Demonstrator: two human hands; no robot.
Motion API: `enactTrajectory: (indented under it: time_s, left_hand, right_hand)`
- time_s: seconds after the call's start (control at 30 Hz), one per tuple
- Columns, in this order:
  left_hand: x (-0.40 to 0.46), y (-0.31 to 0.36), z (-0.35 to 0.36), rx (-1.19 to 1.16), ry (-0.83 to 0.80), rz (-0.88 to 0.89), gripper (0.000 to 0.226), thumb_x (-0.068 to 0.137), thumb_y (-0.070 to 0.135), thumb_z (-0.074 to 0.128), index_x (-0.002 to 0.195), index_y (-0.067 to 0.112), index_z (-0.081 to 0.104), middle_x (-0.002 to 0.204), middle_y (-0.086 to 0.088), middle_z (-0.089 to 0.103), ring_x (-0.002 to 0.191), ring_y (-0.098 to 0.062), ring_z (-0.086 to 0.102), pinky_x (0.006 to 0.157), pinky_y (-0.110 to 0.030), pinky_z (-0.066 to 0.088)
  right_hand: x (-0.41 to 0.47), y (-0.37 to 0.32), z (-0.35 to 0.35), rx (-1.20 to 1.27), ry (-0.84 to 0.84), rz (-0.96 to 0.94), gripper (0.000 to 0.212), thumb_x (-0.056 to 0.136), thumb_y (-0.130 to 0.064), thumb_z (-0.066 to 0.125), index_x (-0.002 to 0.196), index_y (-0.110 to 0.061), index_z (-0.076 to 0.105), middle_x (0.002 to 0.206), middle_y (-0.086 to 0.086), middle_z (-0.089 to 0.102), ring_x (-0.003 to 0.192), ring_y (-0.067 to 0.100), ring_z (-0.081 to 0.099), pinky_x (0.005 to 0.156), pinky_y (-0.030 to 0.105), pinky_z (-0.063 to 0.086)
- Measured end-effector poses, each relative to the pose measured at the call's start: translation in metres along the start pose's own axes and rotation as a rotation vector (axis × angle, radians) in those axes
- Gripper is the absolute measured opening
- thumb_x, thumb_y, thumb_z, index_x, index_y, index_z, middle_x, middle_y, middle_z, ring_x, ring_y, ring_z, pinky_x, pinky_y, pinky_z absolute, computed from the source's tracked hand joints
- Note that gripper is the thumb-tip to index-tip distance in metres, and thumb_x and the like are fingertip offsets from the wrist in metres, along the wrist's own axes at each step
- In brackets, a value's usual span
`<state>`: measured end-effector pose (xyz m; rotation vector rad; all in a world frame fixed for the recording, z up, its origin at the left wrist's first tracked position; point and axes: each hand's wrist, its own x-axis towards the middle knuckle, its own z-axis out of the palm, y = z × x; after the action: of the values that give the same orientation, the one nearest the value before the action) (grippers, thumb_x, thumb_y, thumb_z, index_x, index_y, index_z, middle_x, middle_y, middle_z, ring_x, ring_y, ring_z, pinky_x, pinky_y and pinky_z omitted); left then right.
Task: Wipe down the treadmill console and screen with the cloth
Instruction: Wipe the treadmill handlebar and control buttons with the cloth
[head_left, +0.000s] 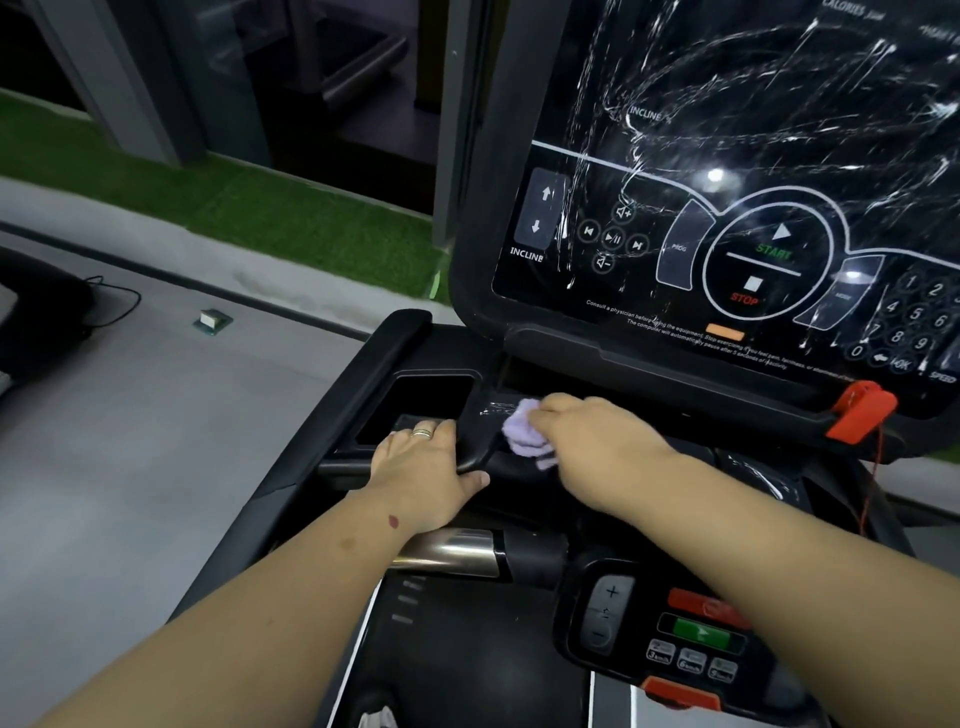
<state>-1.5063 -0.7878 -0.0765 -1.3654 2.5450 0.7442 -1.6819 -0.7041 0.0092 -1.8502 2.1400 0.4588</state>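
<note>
Nearest the camera, below the right forearm, a small control pad (691, 639) is showing a green button, a red button and plus and minus keys. Under the left wrist a metal-sleeved handlebar (452, 553) is crossing the frame.

Further out, the left hand (426, 467), wearing a ring (423, 432), is lying flat with straight fingers on the edge of the black console (363, 395), its fingertips reaching the rim of a recessed tray (415, 400) and its thumb stretching out to the right.

Just beside it on the right, the right hand (597, 434) is bunching a lilac cloth (524, 434) in curled fingers and pressing it onto the console's raised ridge between the two hands; wet streaks are showing on the ridge just beyond the cloth.

To the right of the right hand, a red safety clip (862, 410) is sitting on the console ledge, a thin red cord hanging from it.

Beyond both hands, the dark screen (727, 171) is standing up, smeared with white streaks and swirls, with START, STOP, INCLINE and a number pad printed along its lower part.

Far to the left of the left hand, grey floor (156, 415) is running to a strip of green turf (260, 208).
</note>
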Motion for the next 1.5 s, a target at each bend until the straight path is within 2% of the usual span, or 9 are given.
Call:
enactTrajectory:
  time_s: [0.13,0.3,0.4,0.5,0.67,0.9,1.07,1.27,1.5]
  left_hand:
    - [-0.002,0.001,-0.002,0.039,0.001,-0.036,0.071,0.089,0.074,0.049,0.14,0.024,0.049,0.143,-0.001,0.047,0.135,-0.027,0.041,0.117,-0.04,0.028]
    - [-0.002,0.001,-0.002,0.015,-0.013,-0.053,0.067,0.089,0.073,0.051,0.131,0.022,0.053,0.14,-0.001,0.048,0.133,-0.027,0.042,0.114,-0.037,0.03]
    - [0.0,0.0,0.0,0.018,-0.01,-0.047,0.07,0.087,0.075,0.05,0.135,0.024,0.052,0.14,-0.001,0.048,0.133,-0.027,0.042,0.115,-0.039,0.03]
    - [0.001,-0.001,0.001,0.012,-0.005,-0.044,0.069,0.087,0.075,0.05,0.134,0.025,0.052,0.139,0.001,0.048,0.133,-0.026,0.042,0.115,-0.039,0.029]
    - [0.0,-0.001,0.002,-0.003,-0.014,-0.051,0.064,0.087,0.074,0.052,0.125,0.023,0.055,0.135,0.001,0.049,0.132,-0.025,0.043,0.113,-0.039,0.031]
    - [0.001,-0.002,0.001,0.011,-0.003,-0.045,0.065,0.087,0.075,0.051,0.127,0.025,0.054,0.134,0.002,0.049,0.13,-0.025,0.043,0.114,-0.039,0.03]
    - [-0.001,0.0,-0.001,0.02,-0.002,-0.046,0.068,0.087,0.074,0.052,0.134,0.025,0.051,0.136,0.0,0.05,0.132,-0.024,0.044,0.113,-0.038,0.031]
    - [0.001,-0.002,0.001,0.018,-0.005,-0.036,0.065,0.086,0.075,0.053,0.129,0.025,0.053,0.136,0.002,0.049,0.131,-0.025,0.044,0.112,-0.038,0.031]
    - [0.001,-0.003,0.002,0.002,0.003,-0.033,0.068,0.086,0.075,0.053,0.134,0.025,0.051,0.137,0.003,0.049,0.133,-0.022,0.042,0.112,-0.037,0.031]
  right_hand:
    - [-0.007,0.003,-0.001,0.007,0.013,0.046,0.031,0.087,-0.009,0.055,0.116,-0.021,0.054,0.119,-0.002,0.049,0.108,0.028,0.059,0.087,0.037,0.052]
    - [0.021,-0.032,-0.003,-0.005,0.04,-0.059,0.04,0.093,-0.011,0.059,0.131,-0.022,0.052,0.128,0.002,0.045,0.112,0.029,0.052,0.089,0.039,0.053]
    - [0.003,-0.005,-0.005,-0.014,-0.013,0.014,0.04,0.094,-0.014,0.056,0.132,-0.023,0.052,0.126,-0.001,0.043,0.108,0.026,0.052,0.079,0.034,0.044]
    - [-0.006,0.0,-0.003,-0.058,0.007,0.077,0.04,0.091,-0.01,0.055,0.13,-0.02,0.052,0.127,-0.001,0.044,0.096,0.024,0.048,0.077,0.035,0.048]
    - [0.026,-0.041,-0.002,-0.021,0.024,-0.04,0.049,0.095,-0.01,0.058,0.141,-0.019,0.044,0.136,0.002,0.041,0.118,0.031,0.049,0.086,0.041,0.054]
    - [-0.006,0.004,0.001,-0.049,0.028,0.04,0.046,0.092,-0.009,0.053,0.136,-0.02,0.049,0.127,-0.002,0.042,0.107,0.026,0.054,0.076,0.036,0.049]
    - [0.035,-0.049,0.0,-0.045,0.052,-0.092,0.05,0.095,-0.009,0.059,0.141,-0.022,0.048,0.136,0.003,0.04,0.121,0.033,0.049,0.089,0.041,0.053]
    - [0.01,0.0,-0.003,-0.074,0.018,-0.054,0.041,0.092,-0.013,0.055,0.132,-0.023,0.052,0.125,-0.002,0.045,0.107,0.026,0.056,0.085,0.038,0.053]
    - [0.038,-0.041,-0.003,-0.109,0.025,-0.147,0.047,0.096,-0.01,0.054,0.139,-0.028,0.046,0.135,0.0,0.04,0.119,0.031,0.05,0.089,0.04,0.052]
